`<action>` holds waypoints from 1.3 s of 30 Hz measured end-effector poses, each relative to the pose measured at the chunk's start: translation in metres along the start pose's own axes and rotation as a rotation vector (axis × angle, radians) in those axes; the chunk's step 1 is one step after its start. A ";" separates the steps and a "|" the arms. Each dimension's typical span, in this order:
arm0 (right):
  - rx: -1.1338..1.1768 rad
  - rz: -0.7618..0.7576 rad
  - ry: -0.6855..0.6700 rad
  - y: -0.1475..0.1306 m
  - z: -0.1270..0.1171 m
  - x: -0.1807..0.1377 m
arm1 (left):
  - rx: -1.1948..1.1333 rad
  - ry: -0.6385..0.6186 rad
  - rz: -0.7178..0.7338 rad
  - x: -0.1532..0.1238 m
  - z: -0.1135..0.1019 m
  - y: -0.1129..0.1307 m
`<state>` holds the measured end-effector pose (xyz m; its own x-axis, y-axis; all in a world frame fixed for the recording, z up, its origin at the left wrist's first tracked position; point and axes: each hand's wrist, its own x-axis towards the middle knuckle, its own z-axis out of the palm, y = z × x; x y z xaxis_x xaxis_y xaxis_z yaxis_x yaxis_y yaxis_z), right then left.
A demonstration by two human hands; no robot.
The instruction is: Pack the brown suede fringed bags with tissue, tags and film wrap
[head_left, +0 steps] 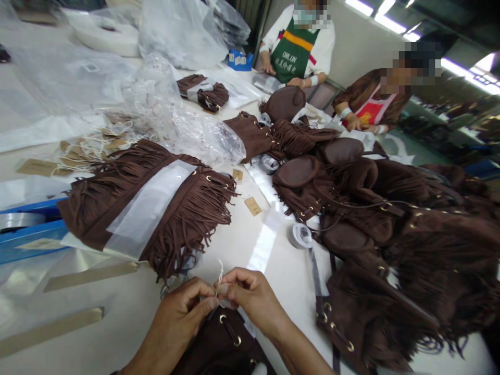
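Note:
Near the bottom middle, my left hand [182, 312] and my right hand [250, 297] meet fingertip to fingertip, both pinching a thin white string [220, 273]. Its upper end sticks up between the fingers. Just below them is a dark brown bag [219, 344] with gold eyelets and a strap threaded through, partly covered by my wrists. Beyond my left hand lies a fringed brown bag [117, 203] with a translucent strip [152, 208] across it. Two tan paper tags [253, 205] rest on the table beside that bag.
Brown bags [390, 219] are heaped along the right. A roll of tape [300, 236] sits mid-table. White-stringed tags [39, 167], clear plastic [187, 125] and a blue tape dispenser [35, 234] are at left. Two people [299, 52] work across the table.

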<state>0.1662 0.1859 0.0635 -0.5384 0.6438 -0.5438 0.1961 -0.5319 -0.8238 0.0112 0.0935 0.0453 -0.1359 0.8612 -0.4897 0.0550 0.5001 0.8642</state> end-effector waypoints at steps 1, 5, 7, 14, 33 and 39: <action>-0.008 -0.008 0.006 0.000 0.000 -0.001 | -0.007 0.003 0.019 0.001 0.000 0.002; -0.098 -0.047 0.032 0.002 -0.001 -0.004 | -0.044 0.004 0.026 -0.001 -0.003 0.006; -0.156 -0.065 0.053 0.004 -0.002 -0.004 | -0.057 0.013 0.025 -0.002 -0.005 0.006; -0.150 -0.070 0.046 0.008 -0.002 -0.003 | -0.108 -0.018 -0.071 0.001 -0.004 -0.005; -0.338 -0.080 0.112 -0.005 0.006 -0.012 | 0.172 0.080 0.238 0.008 -0.006 0.017; -0.447 -0.154 0.179 0.000 0.004 -0.008 | -0.188 -0.207 0.002 0.006 -0.014 0.017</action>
<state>0.1674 0.1790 0.0684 -0.4470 0.8014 -0.3975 0.4789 -0.1610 -0.8630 -0.0027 0.1058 0.0591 0.0703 0.8718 -0.4848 -0.1320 0.4899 0.8617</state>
